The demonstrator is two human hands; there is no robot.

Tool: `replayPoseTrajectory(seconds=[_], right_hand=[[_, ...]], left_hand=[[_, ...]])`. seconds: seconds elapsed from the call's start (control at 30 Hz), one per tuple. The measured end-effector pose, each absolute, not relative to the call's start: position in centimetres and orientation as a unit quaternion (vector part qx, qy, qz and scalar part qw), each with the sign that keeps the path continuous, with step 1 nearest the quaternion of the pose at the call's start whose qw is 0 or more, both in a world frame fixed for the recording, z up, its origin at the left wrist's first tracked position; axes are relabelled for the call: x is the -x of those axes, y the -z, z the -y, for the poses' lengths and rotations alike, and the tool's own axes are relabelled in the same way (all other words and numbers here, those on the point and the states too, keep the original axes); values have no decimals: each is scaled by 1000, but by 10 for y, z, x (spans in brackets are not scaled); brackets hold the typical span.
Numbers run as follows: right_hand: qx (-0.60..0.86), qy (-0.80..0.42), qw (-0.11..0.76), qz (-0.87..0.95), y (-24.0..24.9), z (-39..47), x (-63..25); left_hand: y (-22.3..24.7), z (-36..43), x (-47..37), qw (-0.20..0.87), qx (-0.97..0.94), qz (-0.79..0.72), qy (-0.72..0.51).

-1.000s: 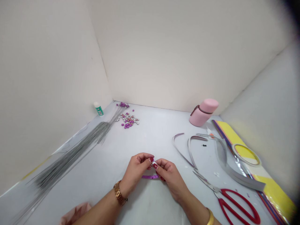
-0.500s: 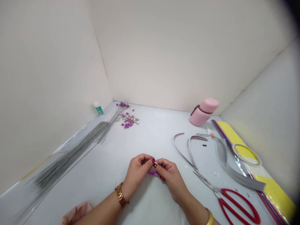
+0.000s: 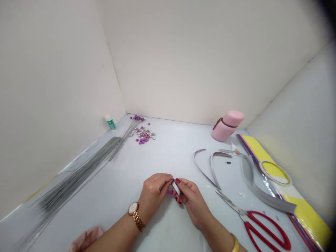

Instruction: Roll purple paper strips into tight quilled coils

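Near the front middle of the table, a narrow purple strip (image 3: 176,189) with a white underside is pinched between both hands. My left hand (image 3: 156,189), with a watch on its wrist, grips one end at the fingertips, its back turned up. My right hand (image 3: 193,197) closes thumb and fingers on the strip just beside it. Part of the strip is hidden behind the fingers. Small purple, pink and silver folded pieces (image 3: 144,135) lie in a pile farther back. Red-handled scissors (image 3: 245,213) rest open to the right of my right hand.
A bundle of thin grey wires (image 3: 84,171) stretches along the left. A glue stick (image 3: 110,122) stands back left, a pink bottle (image 3: 228,126) back right. Loose strips (image 3: 214,169), a tape roll (image 3: 275,172) and yellow sheets (image 3: 307,213) lie on the right.
My left hand has rolled over, bringing its back and the watch face up. The strip's white side now shows between my hands, and my right fingers have shifted along it.
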State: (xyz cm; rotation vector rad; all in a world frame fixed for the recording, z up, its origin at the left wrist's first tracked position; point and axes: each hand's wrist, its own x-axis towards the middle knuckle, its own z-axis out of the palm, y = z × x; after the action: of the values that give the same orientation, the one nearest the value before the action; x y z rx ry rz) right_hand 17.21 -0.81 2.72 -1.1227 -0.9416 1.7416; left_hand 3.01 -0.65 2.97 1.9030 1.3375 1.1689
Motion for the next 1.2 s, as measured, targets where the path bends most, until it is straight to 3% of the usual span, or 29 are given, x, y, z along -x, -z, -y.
replayPoseTrajectory(seconds=[0.23, 0.5, 1.2], right_hand=[[453, -683, 437, 371, -21, 6, -175], [484, -654, 435, 385, -25, 6, -173], [508, -623, 425, 416, -22, 8, -170]], left_hand=[[-31, 8, -32, 321, -709, -467, -420], [-32, 6, -44, 607, -447, -456, -474], [-26, 5, -45, 573, -437, -506, -474]])
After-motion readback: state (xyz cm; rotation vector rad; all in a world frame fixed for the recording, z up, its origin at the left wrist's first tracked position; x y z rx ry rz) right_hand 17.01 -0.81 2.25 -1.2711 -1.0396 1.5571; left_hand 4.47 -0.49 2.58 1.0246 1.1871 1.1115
